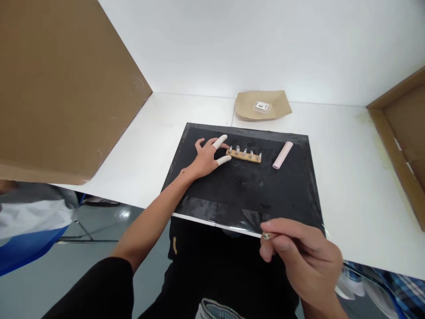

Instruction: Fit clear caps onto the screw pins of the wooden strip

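1. A big white table (348,177) fills the middle of the frame. Brown cardboard (59,84) stands at the upper left.
2. A black mat (245,195) lies flat in the center of the table.
3. A brown paper tray (247,108) sits above the mat, apart from it.
4. The left hand (207,156) rests open on the mat, left of center. Its two white-capped fingers (219,141) touch the left end of the wooden strip.
5. The right hand (302,254), at the lower right, is closed around a small metal piece (267,236).
6. The wooden strip (244,155) lies on the upper part of the mat, with little shiny pegs standing on it.
7. A pink stick (282,155) lies just right of the strip.
8. The strip could slide if the fingers push too hard. The tiny metal piece could slip and drop off the near edge.
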